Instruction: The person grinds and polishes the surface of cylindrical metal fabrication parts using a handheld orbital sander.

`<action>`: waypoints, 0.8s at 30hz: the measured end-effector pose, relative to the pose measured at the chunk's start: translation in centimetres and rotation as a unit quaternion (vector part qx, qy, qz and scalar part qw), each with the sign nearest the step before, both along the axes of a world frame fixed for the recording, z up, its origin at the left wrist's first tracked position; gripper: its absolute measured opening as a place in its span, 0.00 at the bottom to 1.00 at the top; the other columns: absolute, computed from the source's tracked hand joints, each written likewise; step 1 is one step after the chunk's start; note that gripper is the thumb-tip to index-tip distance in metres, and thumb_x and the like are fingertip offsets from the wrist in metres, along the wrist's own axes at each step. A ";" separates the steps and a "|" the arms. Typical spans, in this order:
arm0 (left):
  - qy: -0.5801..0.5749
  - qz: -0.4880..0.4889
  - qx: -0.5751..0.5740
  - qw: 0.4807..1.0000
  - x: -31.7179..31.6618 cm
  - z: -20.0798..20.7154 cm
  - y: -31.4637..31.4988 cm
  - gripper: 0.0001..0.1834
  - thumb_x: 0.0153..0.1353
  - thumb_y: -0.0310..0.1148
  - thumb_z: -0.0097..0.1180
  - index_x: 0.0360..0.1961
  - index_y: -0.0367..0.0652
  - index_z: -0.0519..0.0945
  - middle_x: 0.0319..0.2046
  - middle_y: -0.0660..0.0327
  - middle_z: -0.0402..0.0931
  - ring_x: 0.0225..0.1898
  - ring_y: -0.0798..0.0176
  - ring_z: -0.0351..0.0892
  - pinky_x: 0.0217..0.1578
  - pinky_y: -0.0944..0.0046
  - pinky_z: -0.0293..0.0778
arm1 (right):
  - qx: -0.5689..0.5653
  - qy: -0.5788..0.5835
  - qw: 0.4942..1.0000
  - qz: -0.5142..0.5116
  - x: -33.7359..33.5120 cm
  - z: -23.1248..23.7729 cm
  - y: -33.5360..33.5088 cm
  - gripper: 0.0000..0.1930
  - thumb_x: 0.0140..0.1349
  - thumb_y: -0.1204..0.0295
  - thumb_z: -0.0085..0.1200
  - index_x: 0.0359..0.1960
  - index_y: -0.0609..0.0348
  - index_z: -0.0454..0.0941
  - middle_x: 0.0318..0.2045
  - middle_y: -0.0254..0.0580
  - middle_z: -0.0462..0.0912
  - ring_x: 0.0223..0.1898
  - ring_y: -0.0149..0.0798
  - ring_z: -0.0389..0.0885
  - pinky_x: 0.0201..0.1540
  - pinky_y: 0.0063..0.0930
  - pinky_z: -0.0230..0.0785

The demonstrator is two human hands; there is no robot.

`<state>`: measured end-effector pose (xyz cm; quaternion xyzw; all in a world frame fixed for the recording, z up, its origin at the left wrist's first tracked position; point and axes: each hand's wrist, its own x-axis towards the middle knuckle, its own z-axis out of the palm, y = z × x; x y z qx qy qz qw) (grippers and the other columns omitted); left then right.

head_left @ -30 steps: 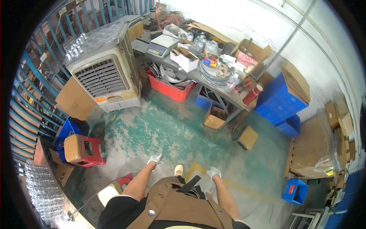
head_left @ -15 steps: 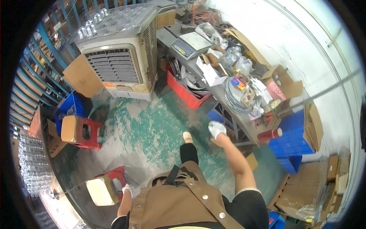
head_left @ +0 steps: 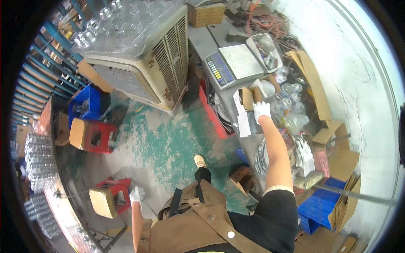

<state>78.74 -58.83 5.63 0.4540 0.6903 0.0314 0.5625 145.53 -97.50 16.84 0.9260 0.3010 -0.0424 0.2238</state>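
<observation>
My right hand [head_left: 262,111], in a white glove, reaches over the bench at the edge of a small open cardboard box [head_left: 246,99] with a white outside. Its fingers are stretched toward the box, and nothing shows in them. Whether the fingertips touch the cardboard I cannot tell. My left hand [head_left: 136,195], also gloved in white, hangs low beside a red stool [head_left: 122,196] with a tan padded top. Its fingers look loose and apart, slightly blurred, with nothing visible in them. Clear glass or plastic jars [head_left: 289,97] lie just right of my right hand.
A digital scale [head_left: 236,65] stands farther back on the bench, near a white tray [head_left: 265,50] of small parts. Coiled wire [head_left: 262,158] lies under my right forearm. A large air cooler [head_left: 139,67] stands ahead; a red bin [head_left: 215,109] sits beside the bench. Another red stool [head_left: 95,135] is at left.
My right hand has moved forward from beside the bench to the small cardboard box on it. I have come closer to the bench and scale. My left hand is a little higher in view.
</observation>
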 end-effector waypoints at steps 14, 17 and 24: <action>0.132 0.054 0.033 0.989 -5.2 4.6 -10.8 0.20 0.65 0.42 0.50 0.42 0.33 0.79 0.35 0.55 0.82 0.31 0.60 0.82 0.35 0.62 0.76 | -0.076 0.131 0.979 0.134 7.1 -8.9 -1.1 0.09 0.54 0.74 0.51 0.35 0.56 0.82 0.37 0.48 0.83 0.42 0.46 0.82 0.45 0.39 0.74; 0.127 0.173 -0.018 0.977 -10.0 3.9 -15.4 0.20 0.65 0.42 0.50 0.42 0.33 0.79 0.34 0.54 0.82 0.30 0.59 0.81 0.33 0.61 0.76 | -0.050 0.107 0.991 0.063 6.3 -8.3 -0.3 0.10 0.59 0.73 0.48 0.34 0.56 0.83 0.37 0.47 0.84 0.41 0.47 0.83 0.43 0.38 0.76; 0.042 0.393 -0.042 0.918 -19.1 2.1 -24.2 0.19 0.66 0.42 0.47 0.37 0.35 0.80 0.27 0.56 0.79 0.24 0.61 0.78 0.28 0.61 0.72 | -0.189 0.012 0.964 0.184 -1.0 -1.5 6.7 0.09 0.58 0.71 0.51 0.32 0.55 0.85 0.35 0.46 0.85 0.39 0.43 0.85 0.41 0.35 0.77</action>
